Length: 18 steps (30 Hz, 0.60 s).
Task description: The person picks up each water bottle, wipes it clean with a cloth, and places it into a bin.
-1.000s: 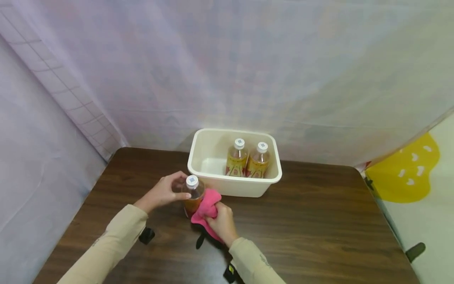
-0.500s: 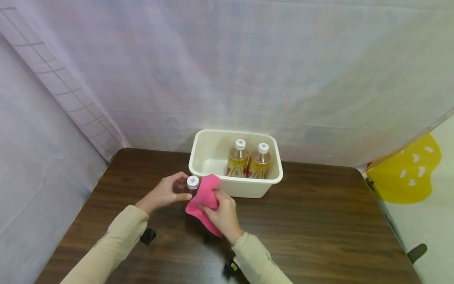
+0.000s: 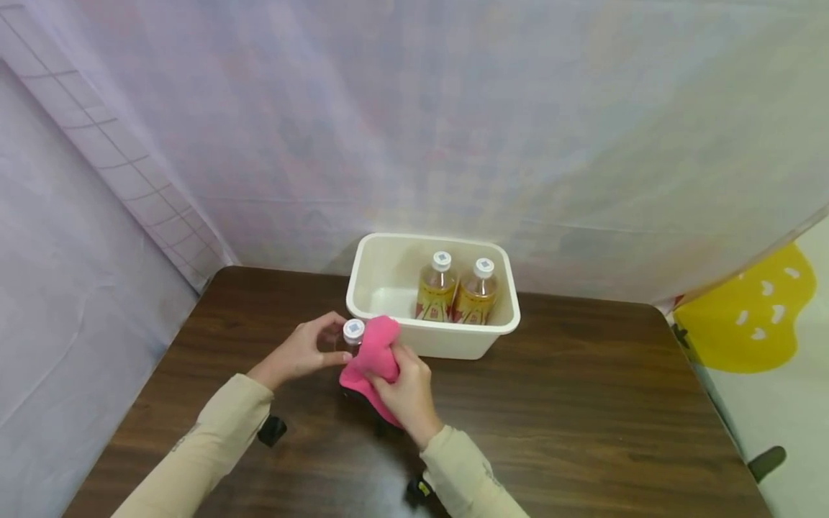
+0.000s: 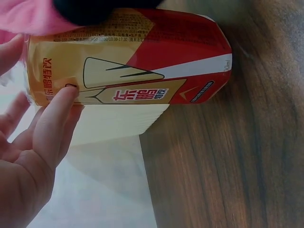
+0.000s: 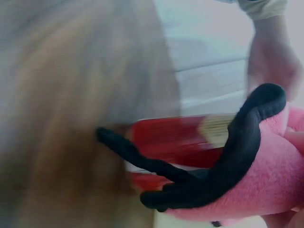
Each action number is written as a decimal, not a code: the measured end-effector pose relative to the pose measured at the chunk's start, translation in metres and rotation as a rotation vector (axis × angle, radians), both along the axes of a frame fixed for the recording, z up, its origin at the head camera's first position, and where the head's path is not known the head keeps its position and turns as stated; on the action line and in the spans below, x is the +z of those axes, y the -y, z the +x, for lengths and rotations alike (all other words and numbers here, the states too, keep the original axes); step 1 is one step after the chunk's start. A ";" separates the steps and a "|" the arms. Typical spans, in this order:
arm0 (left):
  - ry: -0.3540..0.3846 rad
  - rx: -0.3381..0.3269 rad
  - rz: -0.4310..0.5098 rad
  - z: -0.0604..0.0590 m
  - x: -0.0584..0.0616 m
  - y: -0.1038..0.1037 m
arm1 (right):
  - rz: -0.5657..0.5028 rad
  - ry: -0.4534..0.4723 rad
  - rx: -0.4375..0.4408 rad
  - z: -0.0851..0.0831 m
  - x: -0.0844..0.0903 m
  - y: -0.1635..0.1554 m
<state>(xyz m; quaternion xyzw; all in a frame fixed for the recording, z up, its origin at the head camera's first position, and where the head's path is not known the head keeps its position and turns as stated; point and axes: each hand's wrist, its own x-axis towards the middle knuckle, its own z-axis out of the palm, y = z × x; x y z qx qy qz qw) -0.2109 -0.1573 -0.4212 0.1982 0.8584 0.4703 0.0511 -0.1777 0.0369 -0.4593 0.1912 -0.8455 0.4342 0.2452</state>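
Observation:
My left hand (image 3: 299,352) holds a white-capped drink bottle (image 3: 353,330) upright on the table, thumb on the near side and fingers on the far side. In the left wrist view the bottle's label (image 4: 128,61) is yellow and red. A pink cloth with black trim (image 3: 378,356) is gripped in my right hand (image 3: 411,392) and lies against the bottle's front and right side, hiding most of it in the head view. The right wrist view is blurred, with the cloth (image 5: 266,175) over part of the bottle (image 5: 166,137).
Just behind the hands stands a cream plastic tub (image 3: 447,341). Two similar bottles, a left one (image 3: 436,291) and a right one (image 3: 476,296), stand in its right half. The brown wooden table (image 3: 583,403) backs onto a pale curtain (image 3: 414,129).
My right hand has moved the cloth up and left, from the bottle's right side across its front. Over the last half second it has shifted only slightly. The left hand keeps its hold.

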 end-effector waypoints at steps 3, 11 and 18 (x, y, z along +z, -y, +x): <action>-0.008 0.000 -0.014 0.001 0.002 -0.001 | -0.020 0.028 -0.020 0.002 -0.013 0.000; -0.048 -0.002 -0.060 0.002 0.004 -0.003 | -0.006 0.084 -0.034 0.003 -0.042 -0.004; -0.074 0.048 -0.089 0.005 0.002 -0.007 | 0.045 0.179 -0.024 0.001 -0.053 -0.008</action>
